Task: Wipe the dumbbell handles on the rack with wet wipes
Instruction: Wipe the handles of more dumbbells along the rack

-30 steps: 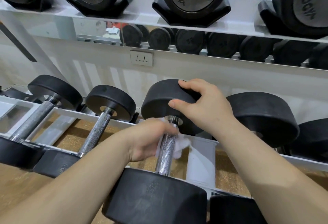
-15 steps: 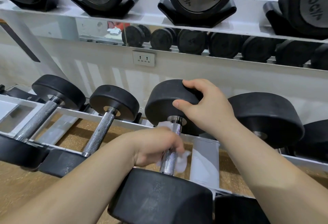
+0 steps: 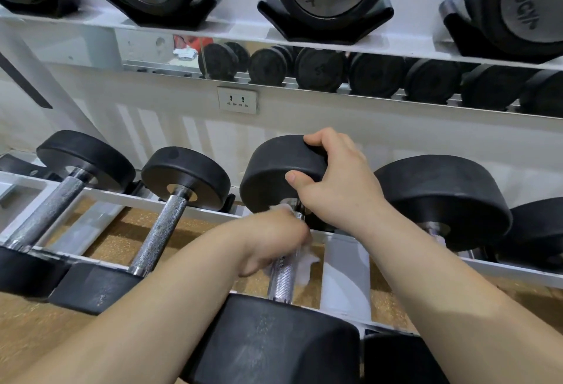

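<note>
On the lower rack [image 3: 100, 193], two dumbbells lie at the far left with their knurled handles bare: the first dumbbell [image 3: 45, 213] at the edge of view, the second dumbbell [image 3: 163, 225] just beside it, both angled with their far heads toward the wall. Next comes the third dumbbell [image 3: 281, 280], where both hands work. The left hand [image 3: 274, 242] is closed around the upper part of its handle [image 3: 282, 278], fingers curled under, with a white wipe [image 3: 306, 265] pressed between palm and metal; crumpled edges of the wipe stick out to the right of the handle and a bit shows above the knuckles. The lower stretch of the handle is bare and shiny, running down to the near head [image 3: 274, 344] at the bottom of view. The right hand [image 3: 338, 184] grips the far head [image 3: 280, 176] of the same dumbbell from the right, thumb on its front face and fingers wrapped over the top edge. To the right sits a larger fourth dumbbell [image 3: 441, 201], its handle mostly hidden behind the right forearm. Above, an upper shelf [image 3: 237, 30] carries more dumbbells in black cradles, and a wall socket [image 3: 237, 99] sits below it.
</note>
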Action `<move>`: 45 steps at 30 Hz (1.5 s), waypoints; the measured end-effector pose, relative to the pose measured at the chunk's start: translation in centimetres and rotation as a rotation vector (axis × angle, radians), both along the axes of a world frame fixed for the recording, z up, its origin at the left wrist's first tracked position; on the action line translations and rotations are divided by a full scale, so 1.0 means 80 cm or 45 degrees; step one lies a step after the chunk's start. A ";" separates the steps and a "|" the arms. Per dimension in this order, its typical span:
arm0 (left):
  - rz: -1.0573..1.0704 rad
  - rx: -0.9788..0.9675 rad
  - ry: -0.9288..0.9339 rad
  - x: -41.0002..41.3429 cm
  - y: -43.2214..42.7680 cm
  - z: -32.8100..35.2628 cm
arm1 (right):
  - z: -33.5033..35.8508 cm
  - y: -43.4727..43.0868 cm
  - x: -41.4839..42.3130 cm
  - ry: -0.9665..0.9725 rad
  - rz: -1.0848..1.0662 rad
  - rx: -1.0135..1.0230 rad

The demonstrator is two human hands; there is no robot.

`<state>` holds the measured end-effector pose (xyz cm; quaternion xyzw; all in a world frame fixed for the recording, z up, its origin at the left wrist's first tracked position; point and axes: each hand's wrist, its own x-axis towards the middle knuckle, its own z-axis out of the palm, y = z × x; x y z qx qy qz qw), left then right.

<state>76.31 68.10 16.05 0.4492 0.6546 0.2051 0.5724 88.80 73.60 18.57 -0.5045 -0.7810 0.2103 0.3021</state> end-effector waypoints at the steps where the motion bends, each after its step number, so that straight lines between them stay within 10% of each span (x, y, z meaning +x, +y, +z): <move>1: -0.141 0.002 0.199 -0.001 -0.006 0.000 | 0.001 0.000 0.001 -0.003 0.003 -0.002; 5: -0.628 0.059 0.929 0.004 -0.032 0.012 | 0.002 0.000 0.000 -0.025 0.023 -0.019; 11: -0.028 -0.038 0.082 0.005 0.003 0.005 | 0.001 -0.004 -0.007 -0.046 -0.014 -0.002; 18: -0.597 0.030 0.682 -0.003 -0.028 0.013 | 0.003 -0.005 -0.007 -0.040 0.015 -0.022; 24: -0.035 -0.063 -0.217 -0.009 0.007 -0.014 | 0.003 -0.009 -0.011 -0.034 -0.003 -0.029; 32: -0.373 -0.040 0.496 -0.015 -0.025 -0.004 | 0.004 -0.008 -0.009 -0.035 0.024 -0.046; 40: 0.302 -0.205 -0.723 -0.012 0.024 -0.003 | 0.001 -0.006 -0.010 -0.019 0.006 -0.033; 45: 0.274 -0.189 -0.662 -0.022 0.012 -0.012 | 0.006 -0.003 -0.007 -0.076 0.020 -0.060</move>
